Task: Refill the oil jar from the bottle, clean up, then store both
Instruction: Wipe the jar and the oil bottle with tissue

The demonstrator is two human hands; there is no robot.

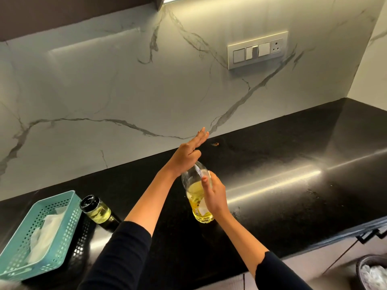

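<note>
Near left on the black worktop [272,185]: teal basket [72,216] holding tissue [48,225], with the black-lidded jar [96,209] just beside it. Centre: right hand [215,197] grips the upright oil bottle [194,197], label unreadable. Left hand [186,155], fingers [201,137] straight, lies flat over its top.

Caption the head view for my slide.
The right hand grips the bottle on the counter, left hand flat over its top; jar beside basket.
</note>
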